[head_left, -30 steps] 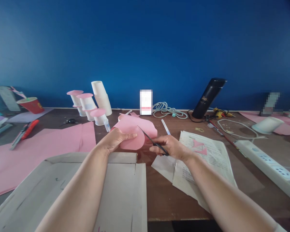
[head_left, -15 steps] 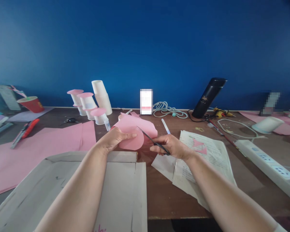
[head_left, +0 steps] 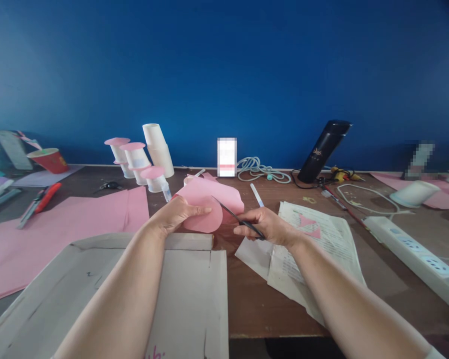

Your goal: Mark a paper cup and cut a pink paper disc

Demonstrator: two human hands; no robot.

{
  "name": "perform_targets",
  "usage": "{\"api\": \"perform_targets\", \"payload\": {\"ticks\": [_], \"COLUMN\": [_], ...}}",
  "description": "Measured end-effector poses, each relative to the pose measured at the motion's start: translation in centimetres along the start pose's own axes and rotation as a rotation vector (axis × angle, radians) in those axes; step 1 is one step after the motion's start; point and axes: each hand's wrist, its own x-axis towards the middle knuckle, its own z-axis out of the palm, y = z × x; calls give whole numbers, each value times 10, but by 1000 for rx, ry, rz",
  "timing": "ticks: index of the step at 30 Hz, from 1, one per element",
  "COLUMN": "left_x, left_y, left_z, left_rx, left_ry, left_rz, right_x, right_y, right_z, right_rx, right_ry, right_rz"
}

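Nearest me, a flat piece of cardboard [head_left: 194,299] lies under my left forearm, beside the bare brown front of the table [head_left: 262,309]. To its right are printed sheets [head_left: 333,254] with pink scraps [head_left: 311,227] on top, and farther right a power strip [head_left: 415,254].

Just beyond the cardboard, my right hand [head_left: 267,224] is closed round the handles of the black scissors [head_left: 232,214], whose blades slant up and left over the pink paper [head_left: 209,192]. I can't tell how far apart the blades stand (from here they read as one dark line). My left hand [head_left: 175,214] pinches the paper at its left side, thumb flat on top, fingers hidden beneath. The paper is held up over the table, its lower part rounded.

I judge this to be the cutting step, partway along a curve. The next snip calls for a firm left grip, the sheet turned to meet the blades, and the thumb clear of the tips.

Farther back stand small cups with pink discs [head_left: 136,159], a taller white cup stack [head_left: 159,149], a coiled cable [head_left: 254,167] and a tilted black flask [head_left: 324,152], all before the blue wall [head_left: 224,75].
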Motion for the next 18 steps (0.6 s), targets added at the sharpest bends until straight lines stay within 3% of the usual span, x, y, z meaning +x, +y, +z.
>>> {"api": "perform_targets", "payload": {"ticks": [11,18], "left_x": [-2,-2], "left_y": [2,5], "left_z": [-1,8], "left_rx": [48,-15], "left_ry": [44,65], "left_rz": [-24,-1], "right_x": [1,2], "right_y": [5,7], "right_z": [-2,1], "right_rx": [-23,43], "right_ry": [-2,29], "right_rz": [20,35]}}
